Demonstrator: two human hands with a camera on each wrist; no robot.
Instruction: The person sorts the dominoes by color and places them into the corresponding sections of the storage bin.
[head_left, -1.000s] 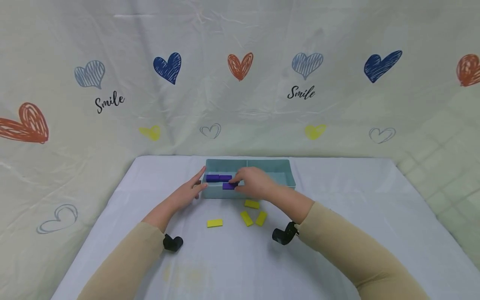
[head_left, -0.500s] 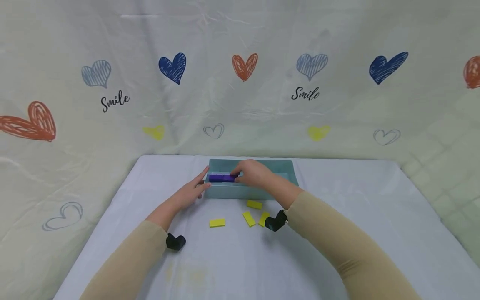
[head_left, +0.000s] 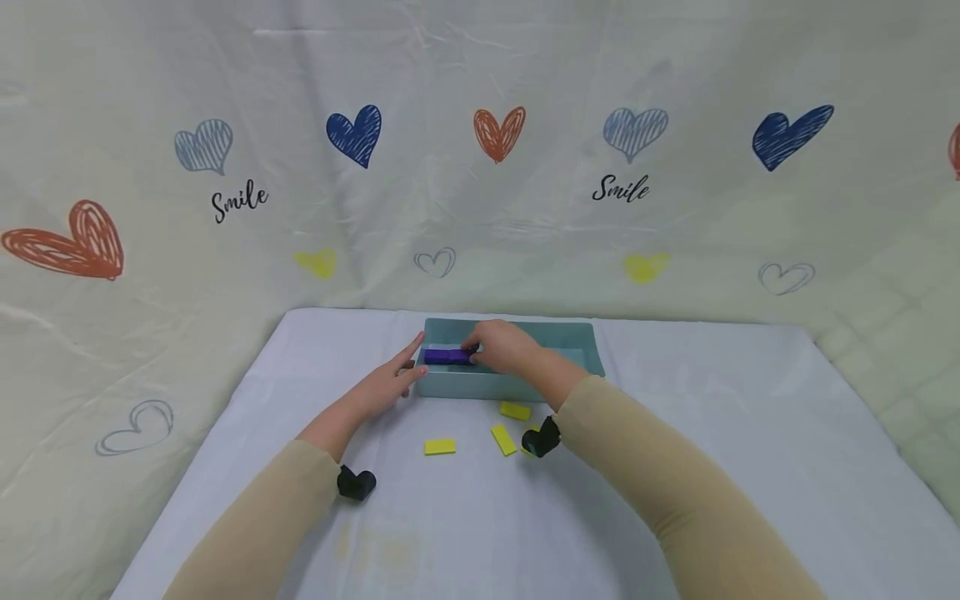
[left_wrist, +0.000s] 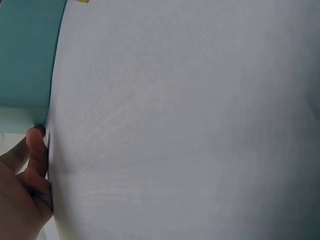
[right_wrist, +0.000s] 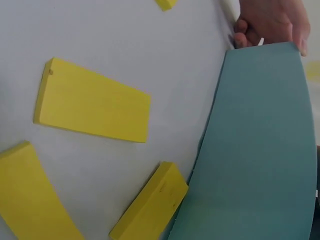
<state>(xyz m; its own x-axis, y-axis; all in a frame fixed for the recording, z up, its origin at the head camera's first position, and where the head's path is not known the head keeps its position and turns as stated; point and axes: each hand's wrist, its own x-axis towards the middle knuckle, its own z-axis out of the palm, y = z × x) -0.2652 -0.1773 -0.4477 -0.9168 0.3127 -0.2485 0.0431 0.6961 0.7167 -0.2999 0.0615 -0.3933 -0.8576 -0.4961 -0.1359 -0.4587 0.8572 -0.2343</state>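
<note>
A teal box [head_left: 480, 386] with two compartments stands at the back of the table. Purple blocks [head_left: 438, 357] lie in a row inside its left compartment. My right hand [head_left: 506, 348] reaches over the front wall and pinches a purple block at the row's right end; its fingers mostly cover that block. At the box's left end rests my left hand [head_left: 378, 389], forefinger and thumb spread along the end wall. The left wrist view shows part of this hand [left_wrist: 22, 190] beside the box corner. No held block shows in the right wrist view.
Several yellow blocks lie on the white cloth before the box: one at left [head_left: 439, 447], one close to the front wall [head_left: 515, 410], one between [head_left: 503, 440]. Another is partly hidden under the right wrist's black camera [head_left: 542, 437]. A cloth with printed hearts hangs behind.
My right hand has carried a purple block from over the front wall into the left compartment, against the row. My left hand stays at the box's end. The whole view has shifted slightly.
</note>
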